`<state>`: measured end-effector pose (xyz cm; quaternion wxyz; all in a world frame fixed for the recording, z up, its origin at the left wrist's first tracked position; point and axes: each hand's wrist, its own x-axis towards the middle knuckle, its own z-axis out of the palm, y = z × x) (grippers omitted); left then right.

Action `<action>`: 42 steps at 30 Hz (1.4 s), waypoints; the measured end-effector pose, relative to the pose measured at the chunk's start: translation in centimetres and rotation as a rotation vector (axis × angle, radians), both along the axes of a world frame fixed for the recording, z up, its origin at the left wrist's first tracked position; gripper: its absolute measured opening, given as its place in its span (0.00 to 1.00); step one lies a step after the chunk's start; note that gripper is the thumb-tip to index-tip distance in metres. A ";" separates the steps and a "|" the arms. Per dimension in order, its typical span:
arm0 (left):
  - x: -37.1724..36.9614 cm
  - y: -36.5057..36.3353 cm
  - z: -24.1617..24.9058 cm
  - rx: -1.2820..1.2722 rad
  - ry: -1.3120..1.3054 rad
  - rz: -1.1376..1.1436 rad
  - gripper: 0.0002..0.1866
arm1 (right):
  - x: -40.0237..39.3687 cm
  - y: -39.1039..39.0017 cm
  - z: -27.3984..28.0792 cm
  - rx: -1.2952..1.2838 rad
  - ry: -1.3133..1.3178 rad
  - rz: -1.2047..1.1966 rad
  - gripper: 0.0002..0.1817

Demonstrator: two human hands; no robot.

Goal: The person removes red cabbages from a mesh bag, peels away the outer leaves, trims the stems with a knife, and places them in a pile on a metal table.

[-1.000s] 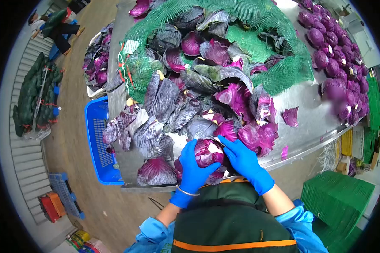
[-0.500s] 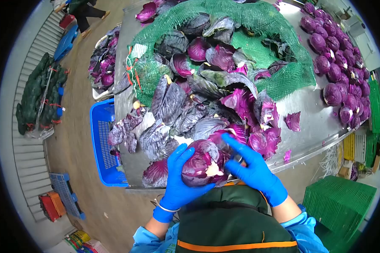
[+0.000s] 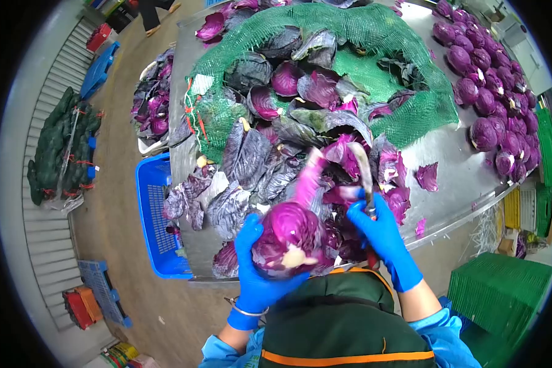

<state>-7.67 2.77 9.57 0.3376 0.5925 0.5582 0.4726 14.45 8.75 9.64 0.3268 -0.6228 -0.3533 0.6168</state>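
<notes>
Purple cabbage (image 3: 288, 236) sits cupped in the left hand (image 3: 256, 276) at the near counter (image 3: 454, 178) edge, gloved fingers wrapped under and around it, stem end facing the person. The right hand (image 3: 383, 236) grips a knife (image 3: 360, 165), fingers closed on its handle, blade blurred above loose leaves (image 3: 251, 165) beside the green net (image 3: 374, 30).

Round purple-magenta cabbage head (image 3: 288, 236), pale stem; blue rubber-gloved hands (image 3: 260, 276); green mesh net sack (image 3: 374, 30); blue perforated plastic crate (image 3: 156, 214).
</notes>
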 end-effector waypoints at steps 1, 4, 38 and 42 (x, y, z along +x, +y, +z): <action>0.0 0.1 0.2 -0.005 0.003 -0.002 0.50 | -1.1 -0.4 1.5 0.090 0.040 0.078 0.21; 0.2 0.8 0.7 0.148 0.268 0.030 0.49 | -3.3 -1.5 1.8 0.304 0.007 0.184 0.18; 0.3 0.8 -0.9 -0.474 -1.572 0.063 0.48 | -6.5 -0.3 1.6 0.737 -0.074 0.283 0.17; 0.7 0.6 -0.6 -0.469 -1.525 0.050 0.48 | -6.5 0.6 3.8 0.922 -0.156 0.310 0.16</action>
